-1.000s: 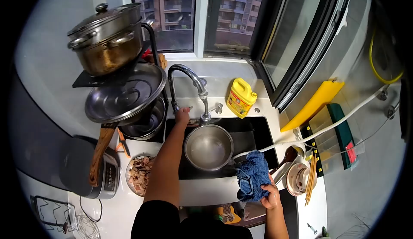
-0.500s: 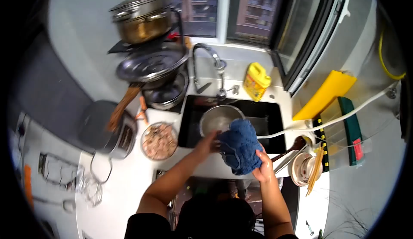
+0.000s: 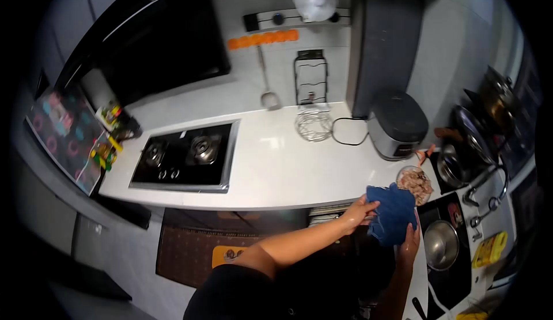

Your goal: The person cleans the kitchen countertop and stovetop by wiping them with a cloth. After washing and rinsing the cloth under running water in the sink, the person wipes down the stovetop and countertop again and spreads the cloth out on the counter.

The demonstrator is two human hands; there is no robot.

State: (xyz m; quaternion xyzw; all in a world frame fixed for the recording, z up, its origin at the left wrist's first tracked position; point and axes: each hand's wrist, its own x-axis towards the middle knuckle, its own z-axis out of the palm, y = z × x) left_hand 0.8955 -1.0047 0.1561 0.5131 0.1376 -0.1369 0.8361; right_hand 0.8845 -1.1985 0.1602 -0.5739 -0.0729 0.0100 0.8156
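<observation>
A blue cloth [image 3: 393, 211] is spread between my two hands in front of the counter edge. My left hand [image 3: 359, 214] is closed on its left side, fingers pinching the edge. My right hand [image 3: 410, 240] grips the lower right edge, its fingers partly hidden by the cloth. Just beyond the cloth stands a bowl of raw meat pieces [image 3: 416, 184]. To the right, a metal pot [image 3: 441, 245] sits in the black sink [image 3: 456, 288].
The white counter [image 3: 288, 164] runs left to a gas stove [image 3: 184, 156]. On it stand a rice cooker [image 3: 397, 124] and a wire rack [image 3: 314, 125]. A faucet [image 3: 489, 187] and a yellow jug [image 3: 489, 250] are beyond the sink. A floor mat [image 3: 190, 256] lies below.
My view has swung left from the sink toward the stove. The cloth has moved away from over the sink and is spread flatter. My left hand, earlier beside it, now grips it.
</observation>
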